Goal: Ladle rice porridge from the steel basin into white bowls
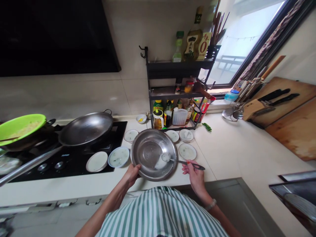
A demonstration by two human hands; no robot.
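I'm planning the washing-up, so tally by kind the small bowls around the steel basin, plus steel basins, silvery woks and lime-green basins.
Small bowls: 7
Steel basin: 1
Silvery wok: 1
Lime-green basin: 1
Total: 10

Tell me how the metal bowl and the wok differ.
The wok rests on the stove; the metal bowl is held at its rim by the left hand.
The wok has a long handle; the metal bowl shows none.
The metal bowl holds a little white liquid and the end of a spoon; the wok shows just bare metal inside.
Both are round, wide and grey.
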